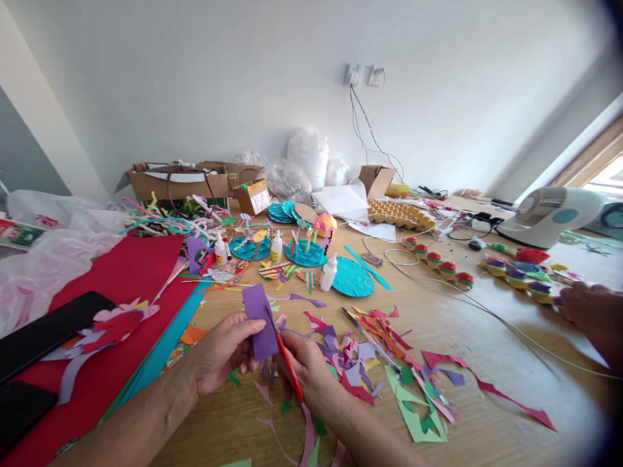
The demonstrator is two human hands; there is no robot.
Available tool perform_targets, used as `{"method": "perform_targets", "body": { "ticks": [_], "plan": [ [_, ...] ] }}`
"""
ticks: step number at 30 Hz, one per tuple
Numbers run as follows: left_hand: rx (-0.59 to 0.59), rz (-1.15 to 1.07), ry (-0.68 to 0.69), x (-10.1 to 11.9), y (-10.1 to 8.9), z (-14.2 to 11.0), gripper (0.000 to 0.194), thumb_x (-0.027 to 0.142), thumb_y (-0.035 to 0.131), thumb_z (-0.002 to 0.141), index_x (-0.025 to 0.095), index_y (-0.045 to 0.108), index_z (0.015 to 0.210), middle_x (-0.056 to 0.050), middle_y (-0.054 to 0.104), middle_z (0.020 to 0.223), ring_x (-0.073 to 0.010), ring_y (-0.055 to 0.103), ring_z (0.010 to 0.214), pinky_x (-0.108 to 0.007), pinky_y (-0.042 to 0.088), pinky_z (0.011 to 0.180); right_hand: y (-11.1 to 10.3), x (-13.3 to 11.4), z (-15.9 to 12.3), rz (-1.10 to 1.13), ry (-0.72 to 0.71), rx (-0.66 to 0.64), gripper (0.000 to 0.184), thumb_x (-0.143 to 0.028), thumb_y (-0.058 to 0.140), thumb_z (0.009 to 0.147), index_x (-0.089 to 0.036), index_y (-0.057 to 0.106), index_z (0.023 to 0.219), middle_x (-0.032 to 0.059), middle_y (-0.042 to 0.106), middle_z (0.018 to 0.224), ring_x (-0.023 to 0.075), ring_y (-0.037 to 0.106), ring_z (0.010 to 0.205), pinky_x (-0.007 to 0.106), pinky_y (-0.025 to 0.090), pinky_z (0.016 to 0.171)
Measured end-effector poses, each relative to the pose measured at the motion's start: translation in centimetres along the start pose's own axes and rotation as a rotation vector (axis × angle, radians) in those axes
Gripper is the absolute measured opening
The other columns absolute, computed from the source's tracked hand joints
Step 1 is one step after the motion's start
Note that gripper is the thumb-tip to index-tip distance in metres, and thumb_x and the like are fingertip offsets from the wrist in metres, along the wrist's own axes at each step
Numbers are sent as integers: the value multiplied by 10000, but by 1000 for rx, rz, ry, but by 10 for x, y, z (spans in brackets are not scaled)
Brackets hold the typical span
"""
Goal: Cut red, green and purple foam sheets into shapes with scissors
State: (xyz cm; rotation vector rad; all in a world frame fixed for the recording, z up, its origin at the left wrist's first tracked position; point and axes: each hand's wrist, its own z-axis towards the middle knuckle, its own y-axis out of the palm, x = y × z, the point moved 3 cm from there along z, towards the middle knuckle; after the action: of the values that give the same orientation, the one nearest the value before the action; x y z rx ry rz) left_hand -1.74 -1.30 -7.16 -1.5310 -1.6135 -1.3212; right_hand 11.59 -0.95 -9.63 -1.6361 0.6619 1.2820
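My left hand (pixel 232 344) pinches a strip of purple paper (pixel 256 308) by its left edge, thumb on top. In my right hand (pixel 311 363) is a pair of red-handled scissors (pixel 291 373), their dark blades lying along the right side of the purple paper. Whether the blades are parted is hard to make out. Below and to the right of my hands, many coloured paper scraps (pixel 357 363) lie on the wooden table (pixel 487 344). A piece of light green paper with cut-out holes (pixel 411 415) lies among them.
White glue bottles (pixel 328 274) stand near blue round plates (pixel 353 277). Red card sheets (pixel 121 279) and a black phone (pixel 58 324) are at left. Painted egg-carton strips (pixel 440 263), a white fan (pixel 549 217) and another person's hand (pixel 591 318) are at right. A white cable (pixel 487 311) crosses the table.
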Motion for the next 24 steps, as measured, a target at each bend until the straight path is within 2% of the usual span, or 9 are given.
{"method": "perform_targets", "body": {
  "ticks": [5, 10, 13, 24],
  "plan": [
    [10, 50, 44, 0, -3, 1, 271, 405, 636, 695, 160, 531, 649, 48, 550, 441, -61, 468, 337, -144, 324, 319, 2, -1, -2, 36, 17, 11, 331, -383, 379, 860, -163, 531, 665, -39, 398, 479, 88, 397, 475, 185, 289, 443],
    [119, 84, 151, 6, -5, 3, 300, 449, 620, 691, 161, 541, 713, 38, 572, 463, -79, 489, 366, -158, 342, 336, 2, 2, -1, 30, 18, 13, 341, -413, 411, 846, -164, 539, 652, -36, 403, 481, 92, 410, 488, 181, 302, 446],
    [172, 77, 158, 7, -5, 3, 303, 440, 650, 651, 156, 558, 705, 57, 536, 443, -69, 460, 356, -153, 314, 327, 2, 2, 0, 19, 6, 7, 335, -401, 419, 845, -161, 542, 648, -30, 422, 502, 96, 426, 512, 181, 313, 462],
    [76, 20, 94, -3, -3, 4, 282, 423, 650, 671, 166, 560, 745, 59, 543, 464, -67, 456, 367, -153, 300, 334, -4, -6, -2, 29, -33, 14, 400, -435, 409, 857, -142, 606, 672, -1, 534, 612, 123, 476, 603, 202, 374, 549]
  ]
}}
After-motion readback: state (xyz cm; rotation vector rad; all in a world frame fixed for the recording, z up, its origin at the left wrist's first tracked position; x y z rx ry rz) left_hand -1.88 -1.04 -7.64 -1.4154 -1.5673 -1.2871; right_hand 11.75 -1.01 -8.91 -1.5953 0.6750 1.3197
